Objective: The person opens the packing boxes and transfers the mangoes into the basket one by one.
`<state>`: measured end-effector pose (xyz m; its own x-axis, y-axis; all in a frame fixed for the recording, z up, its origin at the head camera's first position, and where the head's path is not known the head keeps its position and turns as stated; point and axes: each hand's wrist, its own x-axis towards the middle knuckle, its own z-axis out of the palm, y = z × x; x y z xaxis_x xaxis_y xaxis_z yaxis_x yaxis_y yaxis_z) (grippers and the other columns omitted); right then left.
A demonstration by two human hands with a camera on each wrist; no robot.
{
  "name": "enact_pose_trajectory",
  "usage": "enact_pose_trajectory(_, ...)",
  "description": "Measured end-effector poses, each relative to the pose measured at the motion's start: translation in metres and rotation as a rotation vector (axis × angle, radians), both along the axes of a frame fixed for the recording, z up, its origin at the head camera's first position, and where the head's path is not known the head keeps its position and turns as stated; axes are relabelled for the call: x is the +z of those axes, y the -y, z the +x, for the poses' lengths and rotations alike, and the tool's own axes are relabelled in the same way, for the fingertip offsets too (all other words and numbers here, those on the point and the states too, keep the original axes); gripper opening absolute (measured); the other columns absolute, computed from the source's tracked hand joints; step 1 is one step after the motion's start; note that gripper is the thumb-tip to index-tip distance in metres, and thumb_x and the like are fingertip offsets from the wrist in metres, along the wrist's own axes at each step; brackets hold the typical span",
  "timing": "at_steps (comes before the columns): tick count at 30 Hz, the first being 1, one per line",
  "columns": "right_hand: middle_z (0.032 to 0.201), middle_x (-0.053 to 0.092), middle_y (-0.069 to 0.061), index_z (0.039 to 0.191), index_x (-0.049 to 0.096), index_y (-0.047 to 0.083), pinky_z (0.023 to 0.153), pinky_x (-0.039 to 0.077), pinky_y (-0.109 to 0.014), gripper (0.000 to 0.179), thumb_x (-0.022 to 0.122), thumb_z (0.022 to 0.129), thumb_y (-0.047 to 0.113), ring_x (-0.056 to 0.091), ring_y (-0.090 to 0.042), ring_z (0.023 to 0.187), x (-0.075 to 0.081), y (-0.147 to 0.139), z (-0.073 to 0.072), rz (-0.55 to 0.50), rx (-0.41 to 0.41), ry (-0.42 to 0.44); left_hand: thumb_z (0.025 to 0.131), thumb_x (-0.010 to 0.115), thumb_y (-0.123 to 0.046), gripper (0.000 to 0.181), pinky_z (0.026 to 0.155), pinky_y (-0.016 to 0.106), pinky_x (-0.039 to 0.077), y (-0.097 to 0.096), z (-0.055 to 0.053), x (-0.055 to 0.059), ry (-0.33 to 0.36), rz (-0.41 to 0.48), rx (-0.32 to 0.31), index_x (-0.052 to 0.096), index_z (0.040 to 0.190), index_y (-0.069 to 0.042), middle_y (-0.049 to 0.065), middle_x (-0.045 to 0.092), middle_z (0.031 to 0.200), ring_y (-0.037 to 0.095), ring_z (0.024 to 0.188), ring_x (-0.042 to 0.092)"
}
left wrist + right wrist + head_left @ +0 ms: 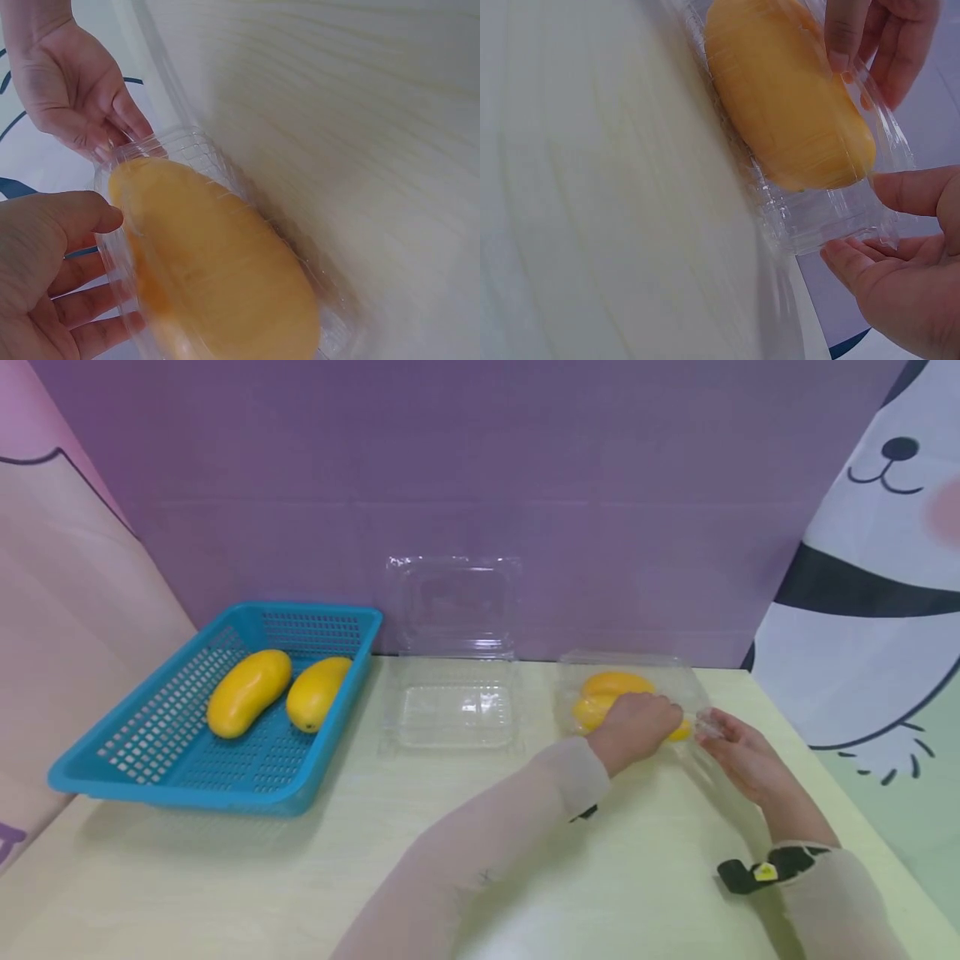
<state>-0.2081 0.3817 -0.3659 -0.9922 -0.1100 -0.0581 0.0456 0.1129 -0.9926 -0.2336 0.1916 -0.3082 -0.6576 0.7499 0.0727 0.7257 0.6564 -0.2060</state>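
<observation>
A clear plastic clamshell box (573, 662) with yellow mangoes (618, 683) inside stands at the right of the table, its lid lowered over them. My left hand (637, 731) rests on top of the lid, thumb near its front edge and the other fingers fairly straight in the left wrist view. At the box's right end my right hand (742, 760) pinches the plastic rim between thumb and fingers. One large mango (780, 90) shows through the near side wall. Whether the rim is fully snapped together I cannot tell.
A second clear clamshell box (457, 714) stands at the middle back with its lid upright against the purple backdrop (465, 460). To the left, a blue plastic basket (300, 802) holds two mangoes (249, 693). A printed cloth (870, 660) hangs along the right side.
</observation>
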Motion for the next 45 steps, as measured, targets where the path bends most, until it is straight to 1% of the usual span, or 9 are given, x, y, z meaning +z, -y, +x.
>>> enact_pose_trajectory(8,0.153,-0.004,-0.026,0.143,-0.014,-0.008,0.083,0.041,-0.004,0.076,0.045,0.098,0.007,0.047,0.017,0.096,0.001,-0.003,0.002,0.023,-0.004,0.000,0.096,0.054,-0.018,0.023,0.070,0.015,0.046,0.014,0.003,0.004,-0.014,-0.014,-0.023,0.060,0.117,-0.025,-0.010,0.063,0.110,0.006,0.085,0.055)
enact_pose_trajectory(13,0.143,0.026,-0.016,0.142,-0.014,-0.010,0.083,0.042,-0.005,0.076,0.046,0.097,0.003,0.050,0.013,0.097,0.001,-0.005,0.004,-0.027,-0.003,-0.019,0.095,0.055,-0.018,0.022,0.071,0.015,0.046,0.020,0.002,0.004,0.000,0.000,-0.020,0.060,0.116,-0.024,-0.010,0.064,0.109,0.007,0.081,0.053)
enact_pose_trajectory(19,0.151,0.014,-0.020,0.142,-0.014,-0.010,0.084,0.041,-0.004,0.077,0.046,0.097,0.005,0.048,0.015,0.097,0.001,-0.005,0.006,-0.013,0.000,-0.022,0.096,0.054,-0.019,0.021,0.071,0.017,0.047,0.023,0.002,0.006,-0.003,-0.003,-0.019,0.061,0.115,-0.024,-0.009,0.063,0.106,0.007,0.081,0.053)
enact_pose_trajectory(23,0.127,0.044,0.004,0.145,0.025,0.003,0.084,0.043,-0.007,0.056,0.050,0.095,0.003,0.050,0.009,0.099,-0.001,-0.007,0.009,-0.086,0.017,-0.059,0.096,0.052,-0.019,0.020,0.068,0.018,0.048,0.025,0.000,0.011,-0.057,0.007,-0.020,0.061,0.114,-0.025,-0.008,0.064,0.105,0.007,0.082,0.055)
enact_pose_trajectory(26,0.119,0.047,0.013,0.132,0.040,0.009,0.085,0.043,-0.007,0.039,0.052,0.095,0.006,0.047,0.003,0.110,-0.002,-0.008,0.009,-0.076,0.020,-0.074,0.096,0.051,-0.018,0.020,0.064,0.019,0.049,0.027,-0.003,0.016,-0.111,0.027,-0.020,0.062,0.111,-0.025,-0.009,0.064,0.100,0.006,0.080,0.057)
enact_pose_trajectory(30,0.151,0.022,-0.015,0.149,0.010,-0.001,0.090,0.039,-0.006,0.065,0.048,0.098,0.011,0.021,-0.022,0.141,0.002,-0.006,0.009,0.021,0.010,-0.029,0.096,0.052,-0.021,0.020,0.067,0.018,0.049,0.030,-0.009,0.032,-0.068,0.024,-0.021,0.061,0.114,-0.024,-0.009,0.064,0.101,0.006,0.082,0.057)
enact_pose_trajectory(33,0.153,-0.007,-0.027,0.145,-0.010,-0.006,0.098,0.035,-0.010,0.074,0.045,0.099,0.012,-0.001,-0.039,0.141,0.005,-0.003,0.009,0.066,0.014,0.012,0.096,0.054,-0.025,0.028,0.074,0.016,0.049,0.036,-0.014,0.045,-0.001,0.019,-0.005,0.057,0.124,-0.023,-0.009,0.064,0.109,0.006,0.086,0.058)
enact_pose_trajectory(41,0.152,-0.008,-0.028,0.145,-0.010,-0.006,0.110,0.022,-0.027,0.072,0.042,0.100,0.014,0.000,-0.043,0.140,0.008,0.004,0.008,0.122,0.031,0.018,0.097,0.051,-0.020,0.021,0.059,0.014,0.044,0.067,-0.040,0.063,-0.104,0.270,-0.017,0.064,0.112,-0.017,-0.005,0.066,0.089,0.008,0.066,0.049)
enact_pose_trajectory(45,0.152,-0.008,-0.028,0.145,-0.011,-0.006,0.112,0.018,-0.033,0.071,0.041,0.101,0.014,0.000,-0.043,0.140,0.010,0.004,0.008,0.131,0.027,0.021,0.096,0.053,-0.019,0.020,0.065,0.016,0.046,0.074,-0.052,0.064,-0.065,0.446,-0.021,0.067,0.109,-0.014,-0.003,0.068,0.093,0.008,0.072,0.056)
